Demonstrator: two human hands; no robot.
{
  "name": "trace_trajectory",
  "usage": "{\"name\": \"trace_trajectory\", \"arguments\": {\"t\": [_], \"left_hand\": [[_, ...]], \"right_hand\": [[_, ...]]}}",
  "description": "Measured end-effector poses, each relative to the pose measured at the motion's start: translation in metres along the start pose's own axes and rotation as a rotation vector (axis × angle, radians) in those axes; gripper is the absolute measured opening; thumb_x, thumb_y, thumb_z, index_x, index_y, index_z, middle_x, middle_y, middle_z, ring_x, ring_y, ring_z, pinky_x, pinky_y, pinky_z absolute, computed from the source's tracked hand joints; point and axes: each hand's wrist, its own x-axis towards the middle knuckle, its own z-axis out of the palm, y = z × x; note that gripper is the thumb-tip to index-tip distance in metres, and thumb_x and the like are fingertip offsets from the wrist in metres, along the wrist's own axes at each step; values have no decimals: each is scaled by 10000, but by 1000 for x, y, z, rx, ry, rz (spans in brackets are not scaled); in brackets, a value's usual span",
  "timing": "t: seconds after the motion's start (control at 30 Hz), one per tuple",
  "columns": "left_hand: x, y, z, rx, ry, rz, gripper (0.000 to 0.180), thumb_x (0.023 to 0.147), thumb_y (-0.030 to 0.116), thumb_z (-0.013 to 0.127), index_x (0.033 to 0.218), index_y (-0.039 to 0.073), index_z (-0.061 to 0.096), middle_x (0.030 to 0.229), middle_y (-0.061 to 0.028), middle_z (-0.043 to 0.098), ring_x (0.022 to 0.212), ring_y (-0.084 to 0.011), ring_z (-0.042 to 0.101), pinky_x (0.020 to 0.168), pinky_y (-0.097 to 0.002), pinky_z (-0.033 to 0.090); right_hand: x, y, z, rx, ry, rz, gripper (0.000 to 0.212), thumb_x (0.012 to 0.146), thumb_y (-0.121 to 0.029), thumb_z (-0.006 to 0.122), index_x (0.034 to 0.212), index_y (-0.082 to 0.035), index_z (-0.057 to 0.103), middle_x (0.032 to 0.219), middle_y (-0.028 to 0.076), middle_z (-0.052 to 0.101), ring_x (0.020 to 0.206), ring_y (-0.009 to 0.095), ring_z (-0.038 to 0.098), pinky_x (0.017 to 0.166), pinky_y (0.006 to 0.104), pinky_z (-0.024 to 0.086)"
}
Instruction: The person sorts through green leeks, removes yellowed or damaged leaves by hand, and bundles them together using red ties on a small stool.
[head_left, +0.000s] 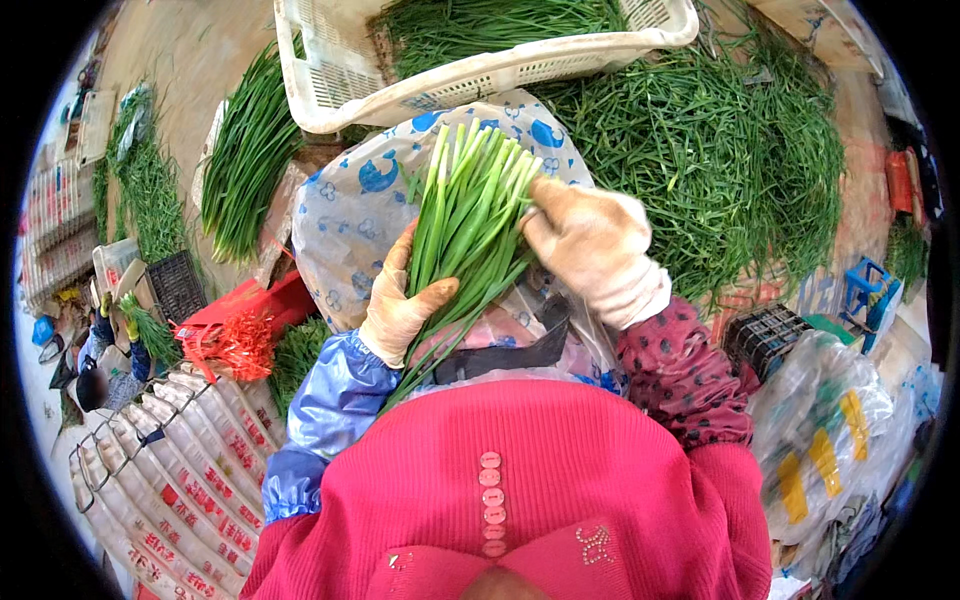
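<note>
A bunch of chives [465, 215] with pale cut ends pointing away from me is held over my lap. My left hand [405, 305], in a stained pale glove, is wrapped round its lower left side, thumb across the leaves. At the bunch's right edge, beside the pale ends, is my gloved right hand [590, 235], slightly blurred. Its fingers are curled in, and what they pinch, if anything, is hidden. Under the bunch a plastic apron [350, 190] with blue prints covers my lap.
A white plastic crate [480, 75] holding chives stands just ahead. Loose green leaves [710, 150] are heaped at the right. Left of the crate lies another chive bunch [250, 160], near a red bag [245, 310]. Black crates [765, 335] and clear plastic bags [830, 430] are at the right.
</note>
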Motion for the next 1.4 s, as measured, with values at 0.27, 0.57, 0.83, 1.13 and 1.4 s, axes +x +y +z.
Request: {"name": "trace_trajectory", "arguments": {"t": [0.27, 0.57, 0.83, 1.13, 1.4], "left_hand": [[3, -7, -5, -97, -45, -67, 776, 803, 89, 744, 1436, -16, 308, 1370, -119, 479, 1242, -200, 473, 1064, -330, 352], [5, -2, -12, -316, -113, -128, 792, 766, 146, 796, 1408, -14, 360, 1332, -131, 524, 1221, -224, 506, 1051, -349, 379], [3, 28, -8, 434, -271, 29, 920, 784, 281, 779, 1478, 3, 242, 1422, -132, 446, 1308, -241, 420, 1085, -335, 317], [7, -7, -26, 819, -478, -6, 875, 923, 544, 502, 1512, 35, 103, 1417, -152, 451, 1297, -309, 442, 1033, -321, 359], [8, 32, -9, 807, -333, 17, 839, 870, 546, 607, 1444, 13, 304, 1252, -196, 574, 1192, -303, 540, 977, -331, 412]], "right_hand": [[21, 116, -90, 212, 512, 567, 296, 869, -277, 628, 1079, -69, 650, 930, 113, 709, 811, 242, 683, 724, 337, 527], [-24, 63, -10, 299, -504, 51, 1000, 584, -452, 811, 1390, -33, 392, 1408, 224, 420, 1318, 383, 387, 1085, 407, 318], [-12, 10, 5, 1591, -202, 401, 1302, 593, -396, 895, 1523, -64, 48, 1487, 107, 333, 1278, 214, 410, 1029, 305, 372], [13, -14, 17, 1518, -307, 299, 552, 797, -26, 685, 1306, -84, 480, 1055, 17, 600, 959, 117, 595, 846, 265, 486], [51, -4, -63, 1439, 105, 98, 264, 831, 7, 673, 1065, -75, 585, 959, 19, 636, 847, 107, 611, 754, 265, 526]]}}
